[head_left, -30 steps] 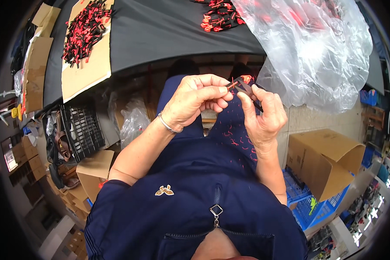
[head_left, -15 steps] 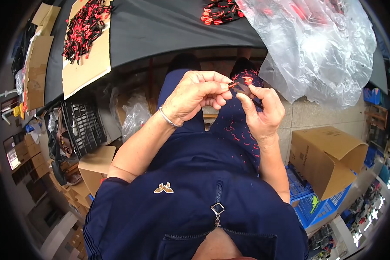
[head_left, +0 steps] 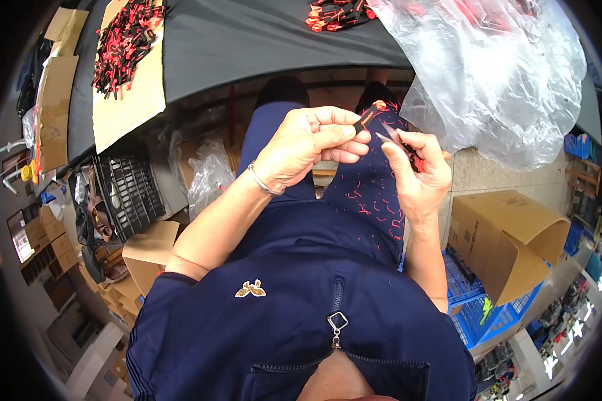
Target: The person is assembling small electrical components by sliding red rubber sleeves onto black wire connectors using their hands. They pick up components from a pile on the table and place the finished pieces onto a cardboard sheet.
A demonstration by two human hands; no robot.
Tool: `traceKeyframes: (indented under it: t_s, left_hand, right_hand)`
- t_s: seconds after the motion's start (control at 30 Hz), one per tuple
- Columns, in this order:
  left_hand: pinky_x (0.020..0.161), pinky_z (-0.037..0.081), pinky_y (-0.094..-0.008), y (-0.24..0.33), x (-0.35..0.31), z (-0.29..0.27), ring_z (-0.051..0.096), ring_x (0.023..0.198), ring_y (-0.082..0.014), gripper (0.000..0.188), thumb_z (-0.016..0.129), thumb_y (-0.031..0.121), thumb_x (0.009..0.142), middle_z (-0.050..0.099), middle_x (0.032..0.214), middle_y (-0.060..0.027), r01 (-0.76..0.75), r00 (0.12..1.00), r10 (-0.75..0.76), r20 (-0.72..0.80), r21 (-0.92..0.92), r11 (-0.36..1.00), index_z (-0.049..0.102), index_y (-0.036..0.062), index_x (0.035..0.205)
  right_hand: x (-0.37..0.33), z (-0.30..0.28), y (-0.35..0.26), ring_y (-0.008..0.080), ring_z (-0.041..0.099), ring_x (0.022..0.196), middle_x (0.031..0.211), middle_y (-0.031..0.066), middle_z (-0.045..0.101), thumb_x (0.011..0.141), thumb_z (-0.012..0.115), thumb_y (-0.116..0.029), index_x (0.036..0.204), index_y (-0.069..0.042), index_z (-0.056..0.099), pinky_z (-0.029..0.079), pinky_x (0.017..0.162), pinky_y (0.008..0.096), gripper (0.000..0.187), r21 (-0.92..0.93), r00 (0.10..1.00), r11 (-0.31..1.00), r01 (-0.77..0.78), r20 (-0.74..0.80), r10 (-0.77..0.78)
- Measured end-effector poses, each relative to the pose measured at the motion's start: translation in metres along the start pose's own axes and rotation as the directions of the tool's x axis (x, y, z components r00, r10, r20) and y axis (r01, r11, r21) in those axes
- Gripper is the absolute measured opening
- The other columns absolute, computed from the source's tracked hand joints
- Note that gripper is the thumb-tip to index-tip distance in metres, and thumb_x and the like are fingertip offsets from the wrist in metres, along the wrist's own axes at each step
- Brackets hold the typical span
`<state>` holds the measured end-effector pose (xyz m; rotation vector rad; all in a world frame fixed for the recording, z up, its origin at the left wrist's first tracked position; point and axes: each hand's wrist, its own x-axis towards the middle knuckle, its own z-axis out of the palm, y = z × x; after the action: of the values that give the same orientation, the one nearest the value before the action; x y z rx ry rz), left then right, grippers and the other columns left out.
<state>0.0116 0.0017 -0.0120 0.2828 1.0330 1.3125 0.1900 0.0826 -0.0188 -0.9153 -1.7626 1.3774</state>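
Observation:
Pinched between the thumb and fingers of my left hand (head_left: 311,144) is a small black strap piece (head_left: 366,120) with a red end pointing up and right. My right hand (head_left: 419,175) grips small thread snips (head_left: 388,135), their pointed blades spread and a short gap away from the strap piece. Something red and black shows by the right palm, partly hidden by the fingers. Both hands hover over my lap, where many short red thread ends (head_left: 376,200) lie on the dark blue trousers (head_left: 344,190).
Ahead stands a table with a black cover (head_left: 247,40). On it are a cardboard sheet (head_left: 130,120) with a heap of black-and-red pieces (head_left: 122,57), a bundle (head_left: 338,16) of similar ones, and a clear plastic bag (head_left: 495,87). A carton (head_left: 481,227) sits on a blue crate (head_left: 478,327); a black crate (head_left: 132,200) stands left.
My right hand has drawn the snips back, right and slightly down, away from the strap piece. In my left fingers the piece now shows more of its black length, red end up.

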Motion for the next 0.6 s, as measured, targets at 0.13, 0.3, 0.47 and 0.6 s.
traceKeyframes:
  t_s: [0.13, 0.3, 0.47, 0.6]
  left_hand:
    - [0.076, 0.057, -0.0271, 0.0, 0.0, 0.002, 0.068, 0.084, -0.019, 0.02, 0.058, 0.01, 0.089, 0.067, 0.095, -0.0132, 0.058, 0.998, -0.059, 0.016, 0.044, 0.997, 0.058, -0.0048, 0.103]
    - [0.073, 0.056, -0.0247, 0.002, -0.001, 0.0, 0.067, 0.079, -0.0153, 0.016, 0.059, 0.011, 0.088, 0.067, 0.089, -0.0108, 0.06, 0.998, -0.062, 0.013, 0.114, 0.992, 0.061, -0.0029, 0.097]
    - [0.065, 0.052, -0.0207, 0.011, 0.0, -0.002, 0.063, 0.068, -0.0102, 0.012, 0.06, 0.01, 0.085, 0.067, 0.079, -0.0066, 0.054, 0.998, -0.063, 0.026, 0.258, 0.965, 0.064, -0.0007, 0.09]
    - [0.063, 0.05, -0.0205, 0.016, 0.002, -0.005, 0.063, 0.068, -0.0102, 0.013, 0.06, 0.01, 0.084, 0.066, 0.077, -0.0061, 0.057, 0.995, -0.079, 0.054, 0.33, 0.942, 0.064, -0.0009, 0.09]
  right_hand:
    - [-0.001, 0.004, 0.013, 0.0158, 0.06, 0.061, 0.071, 0.0075, 0.062, 0.068, 0.078, -0.005, 0.085, -0.001, 0.064, 0.049, 0.055, 0.0256, 0.023, -0.233, 0.976, 0.952, 0.198, -0.038, -0.213]
    - [0.004, 0.005, 0.007, 0.0166, 0.057, 0.058, 0.069, 0.0059, 0.061, 0.068, 0.079, -0.008, 0.085, -0.002, 0.064, 0.046, 0.052, 0.0269, 0.023, -0.354, 0.946, 0.88, 0.315, 0.047, -0.32]
    - [0.007, 0.002, 0.008, 0.0177, 0.055, 0.055, 0.068, 0.0047, 0.061, 0.068, 0.079, -0.011, 0.083, -0.004, 0.064, 0.044, 0.049, 0.0287, 0.022, -0.407, 0.913, 0.82, 0.403, 0.114, -0.392]
    - [0.012, -0.001, 0.0, 0.0178, 0.055, 0.055, 0.066, 0.004, 0.06, 0.068, 0.079, -0.011, 0.082, -0.005, 0.064, 0.044, 0.049, 0.0295, 0.021, -0.439, 0.905, 0.792, 0.424, 0.178, -0.386]
